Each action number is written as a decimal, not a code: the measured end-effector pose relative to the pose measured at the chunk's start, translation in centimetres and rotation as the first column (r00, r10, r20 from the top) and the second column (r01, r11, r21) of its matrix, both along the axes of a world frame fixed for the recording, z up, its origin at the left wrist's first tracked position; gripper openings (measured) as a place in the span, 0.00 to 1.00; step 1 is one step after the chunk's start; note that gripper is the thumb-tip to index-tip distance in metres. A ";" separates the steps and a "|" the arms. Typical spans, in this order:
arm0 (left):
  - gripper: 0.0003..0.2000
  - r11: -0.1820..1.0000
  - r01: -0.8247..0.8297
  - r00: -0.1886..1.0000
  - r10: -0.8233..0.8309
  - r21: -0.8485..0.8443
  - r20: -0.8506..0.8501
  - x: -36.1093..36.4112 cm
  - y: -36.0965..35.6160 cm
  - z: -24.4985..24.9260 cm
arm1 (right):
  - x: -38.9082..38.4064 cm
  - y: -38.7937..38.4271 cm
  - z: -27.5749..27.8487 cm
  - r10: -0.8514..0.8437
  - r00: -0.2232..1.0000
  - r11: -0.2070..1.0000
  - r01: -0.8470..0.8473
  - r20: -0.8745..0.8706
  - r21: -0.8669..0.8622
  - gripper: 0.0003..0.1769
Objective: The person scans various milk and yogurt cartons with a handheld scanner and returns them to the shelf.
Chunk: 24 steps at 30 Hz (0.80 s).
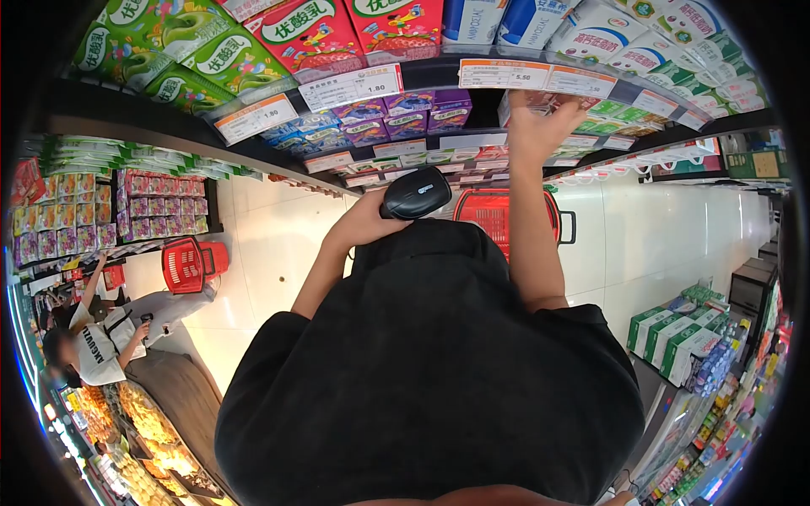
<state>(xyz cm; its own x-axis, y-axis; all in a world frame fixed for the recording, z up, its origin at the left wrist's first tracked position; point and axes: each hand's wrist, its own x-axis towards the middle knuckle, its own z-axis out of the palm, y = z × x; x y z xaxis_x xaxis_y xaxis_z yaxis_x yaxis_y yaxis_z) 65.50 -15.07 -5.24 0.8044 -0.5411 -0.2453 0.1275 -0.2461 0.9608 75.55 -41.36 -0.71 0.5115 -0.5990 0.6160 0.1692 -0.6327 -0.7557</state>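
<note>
My left hand (pixel 364 221) is closed around a black handheld barcode scanner (pixel 417 194), held in front of my body near the lower shelves. My right arm stretches up to the shelf. There my right hand (pixel 544 128) has its thumb and fingers about a reddish-brown carton (pixel 547 106), just under the price labels (pixel 504 73). The fingertips are partly hidden. Left of that hand is a dark gap in the row, then purple drink cartons (pixel 407 115). Green cartons (pixel 612 110) stand to its right.
Above are green cartons (pixel 221 55) and red cartons (pixel 305 32). A red shopping basket (pixel 488 207) is on the floor before me. At left, a person (pixel 105 346) holds a dark device near another red basket (pixel 184 266). Stacked green-and-white boxes (pixel 675 337) stand at right.
</note>
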 end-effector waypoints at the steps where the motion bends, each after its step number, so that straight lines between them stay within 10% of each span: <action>1: 0.24 1.000 -0.003 1.000 0.003 -0.010 0.017 0.0 0.0 0.0 | -0.1 0.1 0.1 -0.030 0.999 1.000 0.030 -0.034 0.003 0.39; 20: 0.24 1.000 -0.017 1.000 0.017 0.003 0.003 -0.3 -0.1 0.8 | -4.1 -0.1 -0.3 0.192 0.957 0.962 -0.228 -0.220 -0.153 0.41; 22: 0.25 0.999 -0.042 0.998 0.043 -0.010 0.039 -0.4 -0.1 0.5 | -4.9 0.0 -2.6 0.374 0.915 0.918 -0.341 -0.151 0.203 0.43; 23: 0.25 0.997 -0.068 0.995 0.070 -0.024 0.076 -0.4 0.0 0.4 | -5.5 0.9 -3.7 0.504 0.860 0.691 -0.454 0.074 0.563 0.37; 24: 0.25 0.997 -0.072 0.995 0.073 -0.023 0.071 -0.5 0.2 0.3 | -6.3 1.1 -4.3 0.507 0.859 0.689 -0.454 0.071 0.565 0.37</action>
